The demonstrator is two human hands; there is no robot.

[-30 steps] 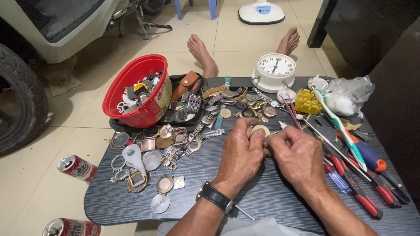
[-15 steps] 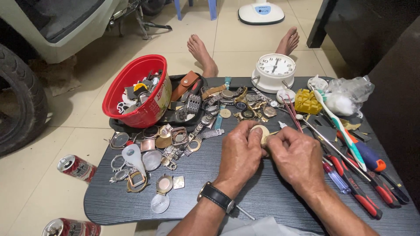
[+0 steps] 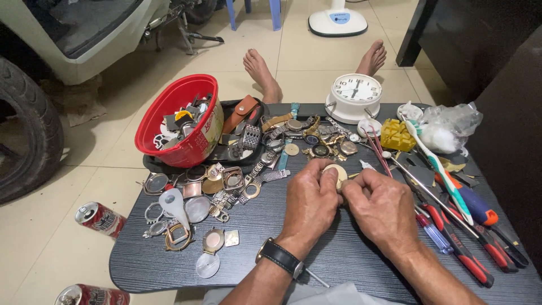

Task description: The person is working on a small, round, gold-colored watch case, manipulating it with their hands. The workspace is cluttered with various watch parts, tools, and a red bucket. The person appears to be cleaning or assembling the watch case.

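Far left from my view, two red drink cans (image 3: 100,218) lie on the tiled floor beside the low dark table (image 3: 169,271). On the table's left part I see a scatter of loose watch cases and glass rings (image 3: 189,209), and behind them a red plastic bowl (image 3: 179,121) tilted on its side, full of small parts. Next to the bowl sits a black tray (image 3: 244,148) heaped with watches and straps.

Moving toward the middle, my left hand (image 3: 309,202), with a black-strapped wristwatch (image 3: 279,257) on its wrist, is curled around a small round pale disc (image 3: 337,172). The disc sits at the top of that grip, pinched between the thumb and fingers, with only its upper edge showing. My right hand (image 3: 379,208) is pressed against the left, its fingertips meeting the disc from the other side; the fingers are closed narrow, but what they pinch is hidden, so I cannot tell if a tool is in them.

Behind the hands stands a white alarm clock (image 3: 354,96). To the right lie a yellow block (image 3: 396,134), a toothbrush (image 3: 437,169), a crumpled clear bag (image 3: 451,127), and red-handled screwdrivers (image 3: 460,248) at the table's right edge.
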